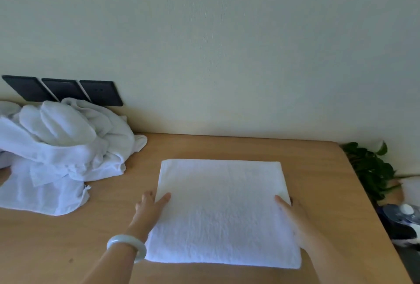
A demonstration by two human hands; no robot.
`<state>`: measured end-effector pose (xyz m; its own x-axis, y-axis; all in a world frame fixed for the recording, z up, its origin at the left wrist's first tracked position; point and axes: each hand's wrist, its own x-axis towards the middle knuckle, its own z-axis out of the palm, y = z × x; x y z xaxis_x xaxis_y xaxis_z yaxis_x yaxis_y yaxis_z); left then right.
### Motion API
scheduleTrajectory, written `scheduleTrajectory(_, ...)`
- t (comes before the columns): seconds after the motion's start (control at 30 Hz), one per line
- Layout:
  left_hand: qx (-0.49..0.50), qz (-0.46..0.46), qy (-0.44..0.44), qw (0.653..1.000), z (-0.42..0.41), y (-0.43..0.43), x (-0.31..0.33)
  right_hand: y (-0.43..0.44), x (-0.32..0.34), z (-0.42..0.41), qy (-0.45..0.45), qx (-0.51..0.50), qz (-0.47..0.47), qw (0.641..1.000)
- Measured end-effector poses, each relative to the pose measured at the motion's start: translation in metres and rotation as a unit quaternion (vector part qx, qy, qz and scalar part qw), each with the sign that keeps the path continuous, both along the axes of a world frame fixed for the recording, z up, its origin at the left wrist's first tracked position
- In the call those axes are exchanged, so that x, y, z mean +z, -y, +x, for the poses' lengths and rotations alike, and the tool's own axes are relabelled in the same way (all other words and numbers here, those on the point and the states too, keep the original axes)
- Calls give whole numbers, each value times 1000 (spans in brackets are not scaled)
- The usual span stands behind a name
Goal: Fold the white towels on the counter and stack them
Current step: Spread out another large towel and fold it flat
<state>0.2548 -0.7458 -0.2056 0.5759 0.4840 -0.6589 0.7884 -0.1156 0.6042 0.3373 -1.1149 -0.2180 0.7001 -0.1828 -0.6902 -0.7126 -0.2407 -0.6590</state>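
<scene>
Touching folded towel (222, 211), left hand (151, 206), right hand (293, 217), wooden counter (102, 227)

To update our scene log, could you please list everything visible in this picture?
folded towel: one, white, flat on the middle of the counter
towel pile: one heap, white, unfolded, at the counter's left end
counter: one, light wood, against the wall
wall plates: three, black, on the wall behind the towel pile
plant: one, green, beyond the counter's right end
object: one, blue and white, below the plant; too unclear to identify
bracelet: one, pale, on the left wrist
left hand: one, touching the folded towel's left edge
right hand: one, touching its right edge
</scene>
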Motion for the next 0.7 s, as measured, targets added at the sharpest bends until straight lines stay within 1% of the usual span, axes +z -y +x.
scheduleTrajectory(0.07, 31, -47, -25, 998, 4, -1, 11, 0, 15, -2, -31, -19, 72, 997)
scheduleTrajectory(0.13, 65, -132, -15, 989, 4, -1, 23, -4, 32, -2, -56, -16, 133, 989)
scheduleTrajectory(0.2, 78, -207, 2, 975, -6, 5, 42, -11, 48, -1, -56, -4, 157, 986)
scheduleTrajectory(0.27, 89, -230, 12, 969, -17, 12, 57, -22, 61, 1, -35, 7, 168, 985)
scheduleTrajectory(0.33, 120, -243, 39, 962, -28, 14, 72, -39, 75, 3, 2, 38, 186, 982)
scheduleTrajectory(0.47, 172, -205, 106, 958, -50, -1, 111, -90, 109, 3, 52, 97, 230, 967)
scheduleTrajectory(0.6, 225, -158, 197, 941, -89, -40, 157, -156, 144, -7, 84, 154, 270, 947)
scheduleTrajectory(0.7, 263, -115, 242, 927, -132, -78, 185, -212, 170, -25, 96, 197, 296, 930)
